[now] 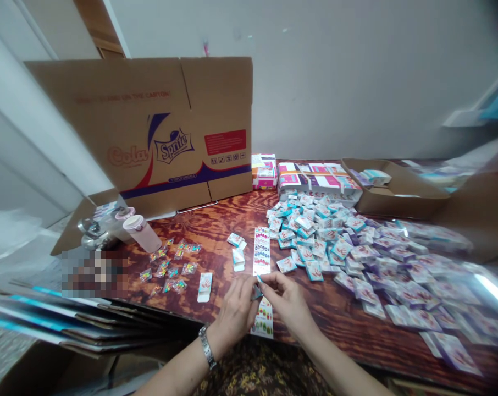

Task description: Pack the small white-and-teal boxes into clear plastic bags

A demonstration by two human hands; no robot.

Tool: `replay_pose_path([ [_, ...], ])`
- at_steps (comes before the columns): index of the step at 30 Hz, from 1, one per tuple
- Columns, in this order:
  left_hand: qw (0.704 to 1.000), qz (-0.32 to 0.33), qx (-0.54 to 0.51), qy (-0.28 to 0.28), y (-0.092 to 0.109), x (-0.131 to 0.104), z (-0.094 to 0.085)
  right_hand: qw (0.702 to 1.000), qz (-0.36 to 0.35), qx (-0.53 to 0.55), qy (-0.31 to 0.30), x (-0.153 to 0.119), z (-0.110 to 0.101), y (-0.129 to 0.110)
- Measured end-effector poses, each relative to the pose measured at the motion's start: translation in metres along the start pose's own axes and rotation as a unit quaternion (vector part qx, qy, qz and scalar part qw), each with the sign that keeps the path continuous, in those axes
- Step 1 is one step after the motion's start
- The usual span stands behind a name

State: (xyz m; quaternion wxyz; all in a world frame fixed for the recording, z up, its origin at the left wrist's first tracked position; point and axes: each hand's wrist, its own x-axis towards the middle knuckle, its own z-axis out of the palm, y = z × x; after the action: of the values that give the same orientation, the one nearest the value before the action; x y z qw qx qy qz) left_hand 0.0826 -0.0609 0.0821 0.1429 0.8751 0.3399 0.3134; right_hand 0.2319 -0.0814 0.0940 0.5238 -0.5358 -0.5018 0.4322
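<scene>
My left hand (pixel 234 305) and my right hand (pixel 286 302) meet near the table's front edge, both closed on a small blue and white box (pixel 256 292), mostly hidden by the fingers. Beneath them lies a printed strip (pixel 262 319) with rows of coloured ovals; a second patterned sheet (pixel 261 250) shows just beyond. To the left, a small flat carton (pixel 205 287) with a red hand print rests with a flap out. Two or three similar cartons (pixel 238 259) lie farther back. Small clear packets of colourful pieces (pixel 189 268) are scattered at left.
A large pile of small boxes (pixel 315 236) spreads over the right side. Bundled printed cartons (pixel 319 179) and an open cardboard box (pixel 401 201) stand behind it. A tall Cola and Sprite carton (pixel 170 159), a pale bottle (pixel 142 234) and stacked cardboard sheets (pixel 71 319) are at left.
</scene>
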Motion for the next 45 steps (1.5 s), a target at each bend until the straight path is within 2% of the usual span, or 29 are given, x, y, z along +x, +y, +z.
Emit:
replay_pose_path([
  [5, 1.000, 0.000, 0.002, 0.017, -0.004, -0.003, 0.004, 1.000, 0.000, -0.010, 0.005, -0.001, 0.002, 0.000],
  [11, 0.998, -0.003, 0.055, 0.038, -0.008, -0.007, 0.008, 0.998, -0.017, -0.060, 0.008, 0.001, 0.003, -0.002],
  [18, 0.998, 0.002, 0.062, 0.020, -0.005, -0.004, 0.004, 0.974, -0.132, -0.185, 0.022, -0.012, 0.007, -0.014],
  [22, 0.995, -0.011, 0.101, 0.016, -0.003, -0.005, 0.006, 0.960, -0.175, -0.213, 0.055, -0.021, 0.014, -0.009],
  [24, 0.993, -0.023, 0.115, 0.006, -0.002, -0.007, 0.009, 0.959, -0.172, -0.214, 0.067, -0.023, 0.015, -0.003],
  [29, 0.986, -0.045, 0.162, -0.020, -0.001, -0.011, 0.015, 0.975, -0.111, -0.178, 0.076, -0.025, 0.015, 0.007],
  [35, 0.974, -0.037, 0.222, -0.019, 0.000, -0.010, 0.013, 0.962, -0.165, -0.203, 0.074, -0.032, 0.018, 0.009],
  [40, 0.973, -0.033, 0.227, -0.009, 0.000, -0.011, 0.015, 0.985, -0.081, -0.137, 0.067, -0.028, 0.016, 0.008],
  [45, 0.978, -0.054, 0.200, 0.008, 0.000, -0.007, 0.027, 0.978, -0.112, -0.174, 0.028, -0.026, 0.015, 0.005],
])
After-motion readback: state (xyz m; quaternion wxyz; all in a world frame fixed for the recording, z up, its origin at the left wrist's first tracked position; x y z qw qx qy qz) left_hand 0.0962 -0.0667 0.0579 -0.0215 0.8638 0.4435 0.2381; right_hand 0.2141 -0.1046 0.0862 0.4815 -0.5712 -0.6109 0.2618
